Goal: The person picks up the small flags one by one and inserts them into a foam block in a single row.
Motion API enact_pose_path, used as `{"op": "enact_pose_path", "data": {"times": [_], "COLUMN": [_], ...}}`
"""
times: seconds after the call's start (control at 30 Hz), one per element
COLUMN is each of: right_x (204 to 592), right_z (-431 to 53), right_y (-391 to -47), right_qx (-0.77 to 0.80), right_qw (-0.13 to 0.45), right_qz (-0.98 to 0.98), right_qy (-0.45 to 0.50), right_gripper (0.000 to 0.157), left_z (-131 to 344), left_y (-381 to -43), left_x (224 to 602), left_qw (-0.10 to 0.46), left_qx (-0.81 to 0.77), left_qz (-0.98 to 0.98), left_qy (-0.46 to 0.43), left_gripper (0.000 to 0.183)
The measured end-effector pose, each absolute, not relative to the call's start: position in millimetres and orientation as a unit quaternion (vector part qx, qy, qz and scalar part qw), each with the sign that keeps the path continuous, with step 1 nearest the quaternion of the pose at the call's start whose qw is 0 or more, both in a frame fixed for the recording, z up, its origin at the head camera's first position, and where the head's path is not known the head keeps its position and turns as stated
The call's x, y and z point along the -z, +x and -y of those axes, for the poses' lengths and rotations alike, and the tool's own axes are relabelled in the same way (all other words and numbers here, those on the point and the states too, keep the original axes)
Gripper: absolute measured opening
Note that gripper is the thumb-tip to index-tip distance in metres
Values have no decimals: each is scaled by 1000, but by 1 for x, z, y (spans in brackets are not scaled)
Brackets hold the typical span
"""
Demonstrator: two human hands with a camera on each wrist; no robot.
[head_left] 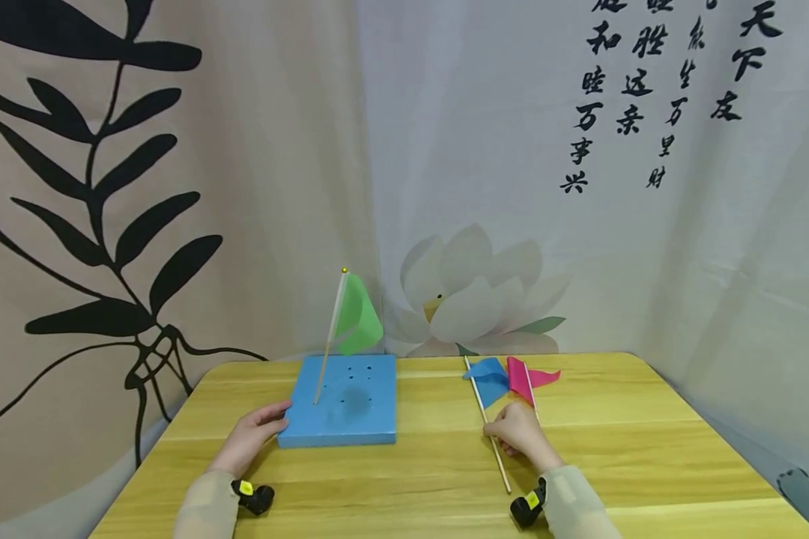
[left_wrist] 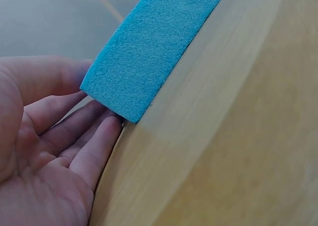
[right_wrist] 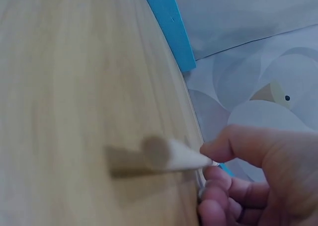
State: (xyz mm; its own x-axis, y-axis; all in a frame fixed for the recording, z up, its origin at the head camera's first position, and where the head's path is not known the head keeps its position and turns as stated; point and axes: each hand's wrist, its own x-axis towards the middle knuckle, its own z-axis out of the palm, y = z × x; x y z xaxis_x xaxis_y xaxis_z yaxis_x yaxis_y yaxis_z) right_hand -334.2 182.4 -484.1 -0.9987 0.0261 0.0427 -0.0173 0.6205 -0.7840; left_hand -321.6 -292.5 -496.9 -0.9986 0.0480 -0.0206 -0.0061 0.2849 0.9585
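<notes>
A blue foam block (head_left: 371, 430) with small holes lies on the left half of the table. A green flag (head_left: 359, 318) on a thin stick stands in it, leaning slightly. My left hand (head_left: 252, 434) touches the block's left edge with fairly straight fingers; the left wrist view shows them against a corner of the foam (left_wrist: 149, 47). Thumb and index finger of my right hand (head_left: 517, 432) pinch the wooden stick of a blue flag (head_left: 491, 380). In the right wrist view the stick's end (right_wrist: 164, 154) points toward the camera. Beside it is a pink triangular flag (head_left: 522, 380), its lower stick partly hidden by the hand.
The wooden table (head_left: 647, 449) has a rounded back edge near the flags. Behind it hangs a pale curtain (head_left: 297, 150) printed with a plant, a lotus and dark writing. Each wrist carries a small black camera (head_left: 259, 500).
</notes>
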Motion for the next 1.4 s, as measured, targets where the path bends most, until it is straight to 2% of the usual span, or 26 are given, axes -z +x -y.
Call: {"op": "enact_pose_path", "data": {"times": [0.37,0.57,0.87,1.07,1.4], "right_x": [483,484,486,488,489], "right_z": [-188,-192,-200,-203,-208], "right_y": [-337,-338,-343,-345,-347], "right_qx": [-475,-571,-667,-722,-746], "right_qw": [22,-34,-113,-155,-194], "right_qz": [879,819,736,674,636], "right_qy": [-28,-39,-30,-4,17], "right_gripper": [15,13,39,35,30], "left_z": [290,291,292,291,291], "left_y": [-318,-320,-319,-319,-321], "left_x": [493,493,493,493,494], "left_qw": [17,19,21,18,25], "left_qx": [-605,-607,-604,-601,-601], "left_qz": [-796,-794,-796,-799,-798], "left_qy": [28,29,25,20,23], "left_gripper": [51,51,51,51,51]}}
